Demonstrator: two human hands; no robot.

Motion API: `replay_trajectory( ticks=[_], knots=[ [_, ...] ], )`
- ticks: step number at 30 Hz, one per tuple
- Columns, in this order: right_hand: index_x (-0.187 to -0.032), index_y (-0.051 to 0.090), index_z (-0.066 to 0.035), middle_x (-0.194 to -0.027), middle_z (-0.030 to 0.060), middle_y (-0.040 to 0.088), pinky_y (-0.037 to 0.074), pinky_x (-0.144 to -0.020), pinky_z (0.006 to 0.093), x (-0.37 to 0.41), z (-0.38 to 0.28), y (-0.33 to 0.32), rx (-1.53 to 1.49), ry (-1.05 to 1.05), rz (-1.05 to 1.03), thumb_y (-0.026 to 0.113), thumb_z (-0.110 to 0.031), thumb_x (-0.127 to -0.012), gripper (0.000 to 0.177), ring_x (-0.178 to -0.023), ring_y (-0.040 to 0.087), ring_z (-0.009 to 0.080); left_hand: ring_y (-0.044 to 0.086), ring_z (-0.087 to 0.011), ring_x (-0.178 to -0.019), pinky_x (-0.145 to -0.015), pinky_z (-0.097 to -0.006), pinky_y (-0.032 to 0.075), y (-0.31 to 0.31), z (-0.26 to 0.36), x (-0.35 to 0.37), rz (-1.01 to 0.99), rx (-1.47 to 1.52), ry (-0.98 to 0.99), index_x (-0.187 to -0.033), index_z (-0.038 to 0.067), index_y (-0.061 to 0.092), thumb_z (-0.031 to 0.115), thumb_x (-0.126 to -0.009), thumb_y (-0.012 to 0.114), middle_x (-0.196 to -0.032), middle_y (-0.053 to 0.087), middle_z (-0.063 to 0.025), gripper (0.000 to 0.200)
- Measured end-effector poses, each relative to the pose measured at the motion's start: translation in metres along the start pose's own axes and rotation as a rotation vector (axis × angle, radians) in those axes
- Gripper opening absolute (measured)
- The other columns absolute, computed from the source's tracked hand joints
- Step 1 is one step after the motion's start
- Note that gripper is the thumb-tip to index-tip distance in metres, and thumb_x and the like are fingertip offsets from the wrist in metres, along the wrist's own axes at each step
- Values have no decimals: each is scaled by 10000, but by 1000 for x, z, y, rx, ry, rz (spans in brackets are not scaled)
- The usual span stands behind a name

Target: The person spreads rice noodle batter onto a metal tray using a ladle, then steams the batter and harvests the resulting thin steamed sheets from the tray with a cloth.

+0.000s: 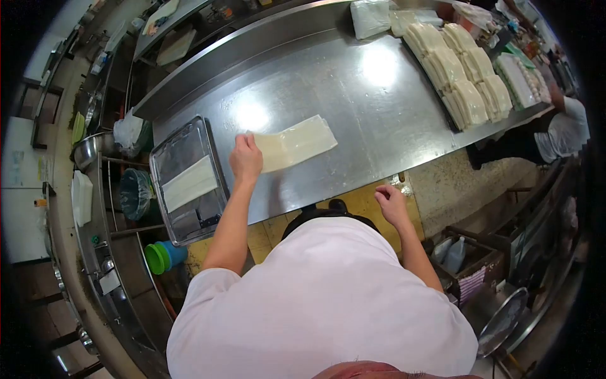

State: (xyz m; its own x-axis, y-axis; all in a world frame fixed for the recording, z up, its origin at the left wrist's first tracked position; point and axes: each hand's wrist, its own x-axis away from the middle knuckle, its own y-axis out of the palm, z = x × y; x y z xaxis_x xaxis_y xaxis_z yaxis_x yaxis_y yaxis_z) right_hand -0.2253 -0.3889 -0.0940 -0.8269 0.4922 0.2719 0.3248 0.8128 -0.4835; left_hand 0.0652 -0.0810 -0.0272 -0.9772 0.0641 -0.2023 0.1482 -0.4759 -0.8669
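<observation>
My left hand (246, 156) is closed on the left end of a pale, glossy dough sheet (298, 142), which stretches to the right across the steel table. Just left of that hand, a similar pale strip (189, 184) lies in a dark metal tray (210, 148). The tray overhangs the table's front edge. My right hand (391, 203) hangs in front of the table edge with its fingers curled in, and nothing shows in it.
Stacks of folded pale sheets (457, 72) fill a dark tray at the table's right end, beside plastic bags (371, 18). Another person (558, 129) is at the far right. Buckets (165, 258) and a lined bin (136, 192) stand at the left. The steel table (379, 132) has a raised back edge.
</observation>
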Motion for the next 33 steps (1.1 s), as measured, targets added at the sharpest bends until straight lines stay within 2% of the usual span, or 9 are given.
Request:
replay_trajectory(
  ticks=[9, 13, 16, 18, 22, 24, 28, 30, 33],
  knots=[
    [-1050, 709, 31, -906, 170, 734, 547, -783, 346, -31, -5, -15, -92, -101, 24, 673, -166, -888, 258, -828, 699, 222, 671, -455, -719, -651, -544, 520, -93, 179, -15, 104, 8, 433, -966, 59, 597, 271, -1003, 553, -743, 684, -217, 220],
    [-1078, 708, 24, -936, 125, 742, 543, -796, 346, -67, -10, 7, -265, -138, -38, 676, -171, -903, 264, -853, 690, 200, 679, -436, -782, -669, -511, 516, -132, 236, -6, 67, 28, 454, -979, 52, 621, 277, -1000, 576, -828, 699, -208, 231],
    [-1186, 665, 19, -1058, 86, 729, 534, -847, 349, -90, -37, 25, -565, -75, -144, 693, -187, -919, 339, -921, 675, 182, 685, -417, -777, -682, -479, 527, -163, 253, 1, 48, 66, 530, -989, 57, 633, 284, -1002, 575, -826, 702, -200, 235],
    [-1325, 548, 14, -1198, 95, 668, 512, -914, 343, -98, -66, 31, -1019, -7, -283, 671, -161, -943, 438, -1041, 651, 199, 694, -360, -741, -679, -422, 530, -185, 252, 4, 55, 99, 545, -987, 48, 647, 289, -1003, 587, -801, 699, -181, 249],
    [-1337, 537, 19, -1255, 109, 655, 524, -939, 375, -96, -104, 42, -1352, -34, -558, 640, -179, -962, 436, -1064, 660, 205, 682, -251, -698, -665, -352, 514, -217, 211, 2, 68, 151, 484, -975, 34, 653, 289, -1007, 598, -771, 694, -131, 263],
    [-1328, 546, 14, -1258, 115, 654, 532, -963, 414, -84, -110, 49, -1441, 97, -735, 620, -196, -977, 415, -1118, 655, 231, 672, -372, -685, -626, -423, 498, -226, 174, 1, 31, 257, 373, -943, 18, 642, 261, -983, 605, -728, 666, -194, 249],
    [-1299, 569, 21, -1216, 128, 675, 538, -974, 429, -49, -138, 79, -1311, 187, -792, 616, -177, -986, 373, -1127, 658, 244, 661, -335, -653, -607, -402, 479, -221, 53, 2, -33, 362, 124, -925, 1, 633, 251, -981, 606, -721, 651, -194, 257],
    [-1257, 600, 40, -1149, 131, 696, 555, -948, 409, -36, -153, 110, -1075, 174, -614, 578, -99, -996, 297, -1067, 680, 229, 659, -340, -659, -610, -411, 479, -206, -24, 6, -30, 379, 20, -926, 1, 632, 250, -980, 606, -726, 654, -193, 257],
    [-1216, 629, 61, -1099, 119, 704, 568, -878, 352, -23, -194, 166, -805, 190, -638, 546, -36, -994, 256, -978, 692, 199, 658, -357, -674, -620, -431, 483, -183, -136, 20, -25, 339, -141, -930, 3, 632, 251, -981, 605, -737, 662, -192, 255]
  ],
)
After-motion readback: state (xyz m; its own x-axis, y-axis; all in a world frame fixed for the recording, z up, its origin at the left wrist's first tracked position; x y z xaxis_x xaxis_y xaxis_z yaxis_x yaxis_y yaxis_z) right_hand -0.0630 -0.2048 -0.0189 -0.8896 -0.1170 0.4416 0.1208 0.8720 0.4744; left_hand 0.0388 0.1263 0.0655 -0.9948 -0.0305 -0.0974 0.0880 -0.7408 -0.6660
